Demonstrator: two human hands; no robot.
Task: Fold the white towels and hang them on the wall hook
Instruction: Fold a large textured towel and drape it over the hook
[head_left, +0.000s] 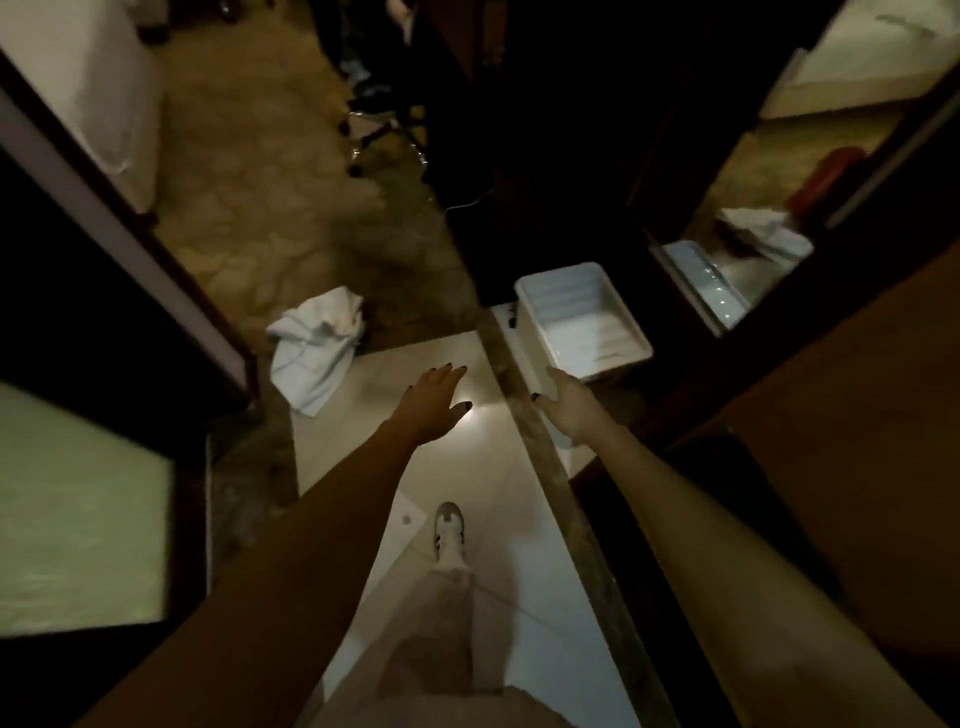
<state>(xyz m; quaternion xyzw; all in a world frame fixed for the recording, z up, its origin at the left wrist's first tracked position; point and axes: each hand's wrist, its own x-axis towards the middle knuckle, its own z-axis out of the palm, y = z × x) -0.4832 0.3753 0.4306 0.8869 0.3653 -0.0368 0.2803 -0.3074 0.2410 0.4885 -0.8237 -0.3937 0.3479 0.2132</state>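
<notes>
Left hand (436, 405) spread wide toward crumpled towel (317, 353) for pickup; right hand (563, 405) gripping tub (532, 338) corner, apparently steadying it.

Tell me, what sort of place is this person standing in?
Probably a hotel room or bedroom: a bed with white linen stands on patterned carpet, a crumpled white towel lies where carpet meets pale tile, and a white plastic tub sits by a mirror.
</notes>
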